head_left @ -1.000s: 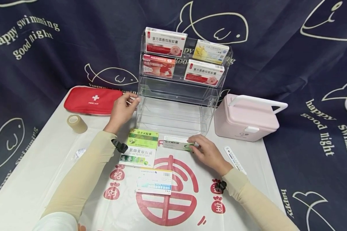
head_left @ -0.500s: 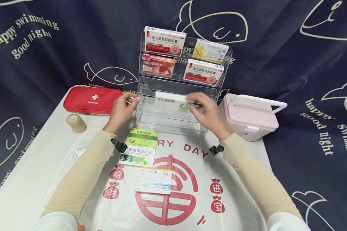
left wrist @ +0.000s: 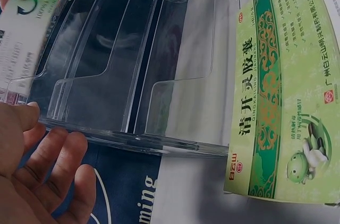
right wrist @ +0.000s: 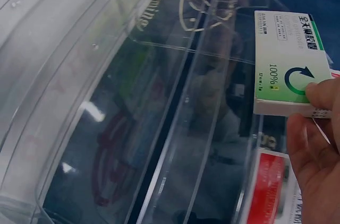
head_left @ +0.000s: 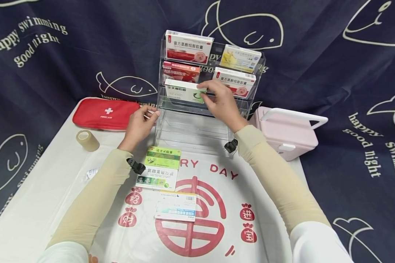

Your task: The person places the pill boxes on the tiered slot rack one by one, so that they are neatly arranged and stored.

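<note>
My right hand (head_left: pixel 219 102) pinches one end of a white and green medicine box (head_left: pixel 184 91) between thumb and fingers. It holds the box at the left of the clear acrylic rack (head_left: pixel 200 126), in front of a red medicine box (head_left: pixel 179 72) on the second tier. In the right wrist view, the white and green box (right wrist: pixel 289 59) shows its printed front. With thumb and fingers, my left hand (head_left: pixel 139 126) grips the rack's left side edge. Lower on the table lie a green box (head_left: pixel 162 157), a white and green box (head_left: pixel 156 178) and a white and blue box (head_left: pixel 175 206).
Upper tiers also hold two red and white boxes, one being the top-left box (head_left: pixel 188 47), and a yellow and white box (head_left: pixel 240 58). A red first-aid pouch (head_left: pixel 105 113) and tan tape roll (head_left: pixel 87 141) sit left; a pink case (head_left: pixel 283 131) stands right.
My right hand has lifted the white and green box from the table up to the rack's second-tier area. My left hand has stayed at the rack's left edge.
</note>
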Tool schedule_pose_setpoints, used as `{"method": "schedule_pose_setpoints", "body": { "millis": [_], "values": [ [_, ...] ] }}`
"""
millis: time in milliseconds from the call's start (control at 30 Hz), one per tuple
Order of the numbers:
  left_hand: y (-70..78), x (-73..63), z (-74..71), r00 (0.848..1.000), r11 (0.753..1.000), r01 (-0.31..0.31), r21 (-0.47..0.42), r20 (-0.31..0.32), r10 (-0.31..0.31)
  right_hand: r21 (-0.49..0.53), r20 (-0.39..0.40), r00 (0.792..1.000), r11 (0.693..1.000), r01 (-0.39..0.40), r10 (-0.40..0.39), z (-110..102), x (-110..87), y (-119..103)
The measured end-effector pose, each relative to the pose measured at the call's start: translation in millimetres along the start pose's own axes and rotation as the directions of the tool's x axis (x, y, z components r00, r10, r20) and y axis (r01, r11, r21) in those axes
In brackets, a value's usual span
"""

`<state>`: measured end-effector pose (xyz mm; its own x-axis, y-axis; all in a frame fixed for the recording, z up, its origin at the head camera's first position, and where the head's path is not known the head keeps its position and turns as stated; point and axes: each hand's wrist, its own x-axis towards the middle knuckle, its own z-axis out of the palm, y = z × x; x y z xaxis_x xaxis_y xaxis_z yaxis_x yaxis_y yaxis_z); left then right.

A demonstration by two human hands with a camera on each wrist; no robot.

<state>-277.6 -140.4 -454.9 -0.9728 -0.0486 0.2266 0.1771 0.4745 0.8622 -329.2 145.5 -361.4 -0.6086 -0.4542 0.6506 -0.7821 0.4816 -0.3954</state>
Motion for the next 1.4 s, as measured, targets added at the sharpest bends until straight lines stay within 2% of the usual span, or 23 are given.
{"method": "schedule_pose_setpoints", "body": {
  "millis": [267, 533, 900, 1400],
  "values": [
    [0.8, -1.2, 0.2, 1.0, 1.0, 0.009, 0.002, 0.011, -0.009, -0.041, 0.113, 0.992, 0.998, -0.047, 0.052, 6, -4.7, 5],
    [0.4, -2.8, 0.9, 1.0, 1.0, 0.01, -0.003, 0.017, -0.01, -0.061, 0.172, 0.977, 0.992, -0.115, 0.123, 11, -10.0, 5],
    [-0.9, -2.6, -0.6, 1.0, 1.0, 0.024, 0.005, 0.008, -0.024, -0.109, 0.177, 0.978, 0.99, -0.092, 0.11, 20, -11.0, 4],
    [-0.5, -1.7, -1.0, 1.0, 1.0, 0.023, 0.006, 0.015, -0.023, -0.159, 0.163, 0.976, 0.98, -0.118, 0.143, 24, -10.0, 3]
  ]
}}
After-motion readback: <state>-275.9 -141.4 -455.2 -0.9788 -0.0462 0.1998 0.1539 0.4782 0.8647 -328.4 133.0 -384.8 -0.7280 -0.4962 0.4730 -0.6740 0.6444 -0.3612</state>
